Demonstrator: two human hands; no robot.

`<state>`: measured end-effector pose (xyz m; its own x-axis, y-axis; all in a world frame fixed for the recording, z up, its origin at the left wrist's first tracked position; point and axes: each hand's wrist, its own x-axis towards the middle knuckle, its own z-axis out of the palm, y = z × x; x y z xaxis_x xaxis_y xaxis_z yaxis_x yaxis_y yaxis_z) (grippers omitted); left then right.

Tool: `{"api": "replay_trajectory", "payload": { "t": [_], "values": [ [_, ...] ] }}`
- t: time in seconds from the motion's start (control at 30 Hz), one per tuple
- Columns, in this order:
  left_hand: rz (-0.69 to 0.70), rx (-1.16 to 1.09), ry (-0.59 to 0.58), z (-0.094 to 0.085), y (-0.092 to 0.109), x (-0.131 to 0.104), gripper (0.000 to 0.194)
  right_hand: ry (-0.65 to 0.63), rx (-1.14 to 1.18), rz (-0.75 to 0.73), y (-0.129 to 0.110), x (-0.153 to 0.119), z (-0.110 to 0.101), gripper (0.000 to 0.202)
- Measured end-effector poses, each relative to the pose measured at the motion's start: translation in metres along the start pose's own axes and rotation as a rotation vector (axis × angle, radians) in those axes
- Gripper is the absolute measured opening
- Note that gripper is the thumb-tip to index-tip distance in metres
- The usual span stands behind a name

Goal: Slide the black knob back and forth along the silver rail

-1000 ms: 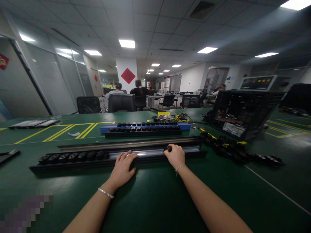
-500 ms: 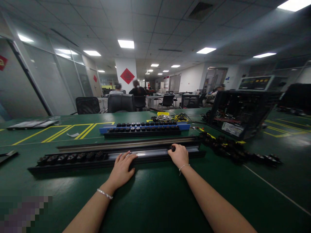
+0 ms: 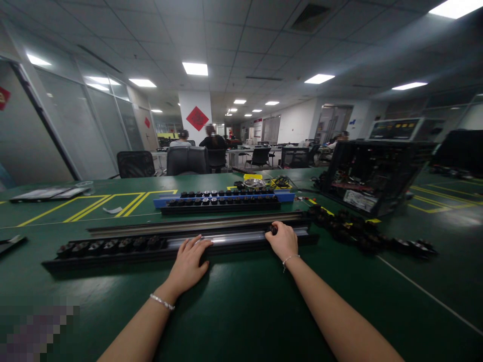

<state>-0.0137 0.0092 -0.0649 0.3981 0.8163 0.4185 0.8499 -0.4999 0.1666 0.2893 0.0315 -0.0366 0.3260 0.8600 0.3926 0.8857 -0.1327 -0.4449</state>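
A long black rail [image 3: 241,250] with a shiny inner channel lies across the green table in front of me. Several small black parts [image 3: 110,245] sit in a row in its left end. My left hand [image 3: 191,259] rests on the rail's middle, fingers spread over its near edge and holding nothing. Toward the rail's right end, my right hand [image 3: 284,240] is closed around a small black part [image 3: 273,230], at the channel. The part is mostly covered by my fingers, so its exact kind cannot be seen.
Behind lies a second dark rail [image 3: 151,226], then a blue strip [image 3: 160,203] beside rows of black parts [image 3: 222,201]. A pile of black parts [image 3: 362,229] is at the right, near an open computer case [image 3: 362,176]. A clear dish [image 3: 255,183] stands farther back.
My right hand has shifted a little to the right along the rail with the small black part. My left hand stays in place.
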Motion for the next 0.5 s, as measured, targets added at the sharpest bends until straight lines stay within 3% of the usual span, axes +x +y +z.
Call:
{"api": "replay_trajectory", "payload": {
  "t": [0.5],
  "values": [
    [-0.004, 0.003, -0.004, 0.000, 0.000, 0.000, 0.051, 0.018, -0.028, 0.056, 0.014, 0.006, -0.008, 0.031]
  ]
}}
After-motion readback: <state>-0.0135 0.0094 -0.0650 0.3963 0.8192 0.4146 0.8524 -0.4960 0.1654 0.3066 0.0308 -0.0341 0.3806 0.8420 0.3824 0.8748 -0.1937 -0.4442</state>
